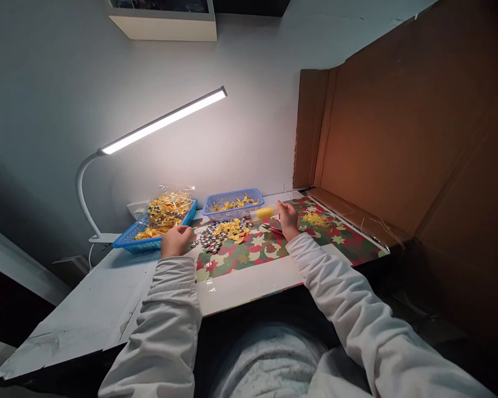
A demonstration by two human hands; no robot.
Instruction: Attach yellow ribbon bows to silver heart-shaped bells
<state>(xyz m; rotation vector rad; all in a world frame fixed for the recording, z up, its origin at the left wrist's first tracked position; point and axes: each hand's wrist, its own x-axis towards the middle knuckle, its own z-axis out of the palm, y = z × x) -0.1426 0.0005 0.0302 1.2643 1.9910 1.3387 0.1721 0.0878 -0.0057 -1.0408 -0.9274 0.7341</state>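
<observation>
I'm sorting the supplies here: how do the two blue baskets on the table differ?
The left basket is heaped with yellow pieces under clear wrap; the right basket holds only a thin layer. The left basket sits by the left hand; the right basket stands farther back, near the right hand. Both are blue mesh.

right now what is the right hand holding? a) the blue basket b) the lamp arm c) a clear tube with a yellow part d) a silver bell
c: the right hand grips a clear tube with a yellow part over the patterned mat, apart from the small blue basket.
</observation>
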